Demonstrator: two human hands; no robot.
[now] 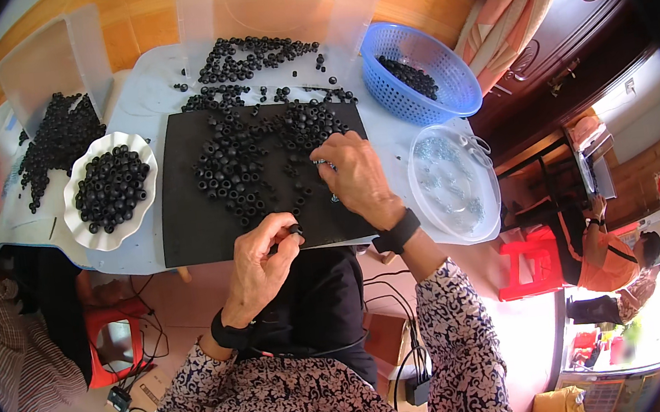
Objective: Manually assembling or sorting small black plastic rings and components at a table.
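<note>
Over the near edge of a black mat, my left hand pinches a black bead between thumb and fingers. My right hand is closed, bent down to the right side of the mat beside the loose black beads. Small light-blue bits show by its fingertips, but what they grip is too small to make out. The loose beads are round with wide holes and spread toward the mat's far edge.
On the left stands a white scalloped dish of black beads, by a bead-filled clear container. A blue basket and a shallow clear tray with pale-blue bits and scissors are at right. Other people sit left and far right.
</note>
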